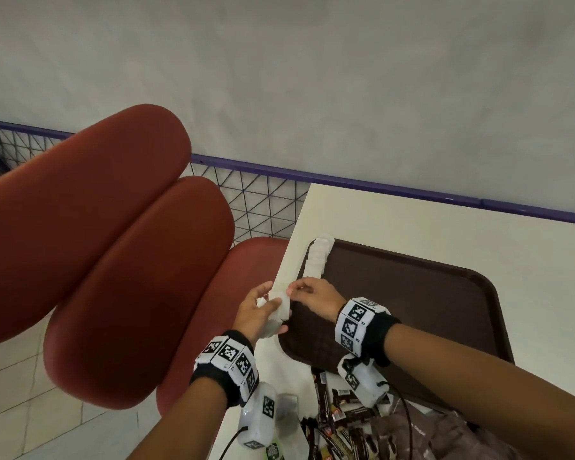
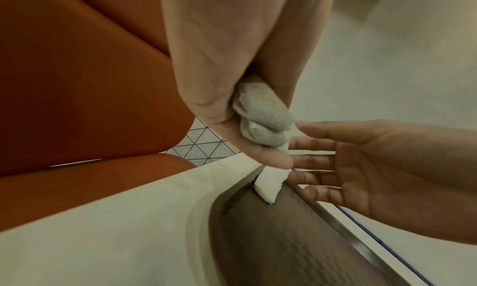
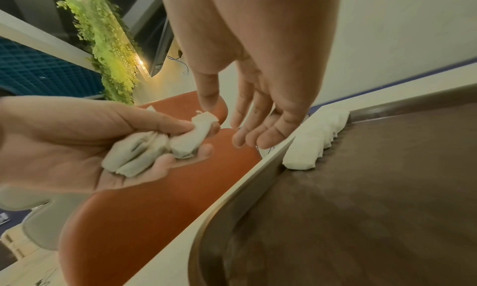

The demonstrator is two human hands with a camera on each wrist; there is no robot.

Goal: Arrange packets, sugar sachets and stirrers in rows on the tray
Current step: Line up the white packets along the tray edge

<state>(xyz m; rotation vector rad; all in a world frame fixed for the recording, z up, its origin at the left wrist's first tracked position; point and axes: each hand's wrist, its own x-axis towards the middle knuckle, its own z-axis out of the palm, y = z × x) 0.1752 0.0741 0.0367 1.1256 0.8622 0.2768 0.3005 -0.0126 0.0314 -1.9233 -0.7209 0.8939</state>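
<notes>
A single row of white sachets (image 1: 318, 257) lies overlapping along the left edge of a dark brown tray (image 1: 412, 303), running from its far left corner toward the near end; the row stops partway, and the rest of the tray is bare. The left hand (image 1: 258, 312), just off the tray's left edge, curls around a small bunch of white sachets (image 3: 144, 151), thumb pressing one forward. The right hand (image 1: 312, 295) reaches toward that bunch with fingers loosely extended and holds nothing. The tray sits on a pale table (image 1: 445, 220). At the table's near edge lies a loose pile of dark packets (image 1: 332, 423), not yet arranged. No stirrers are visible. The task seems to be at an early stage.
</notes>
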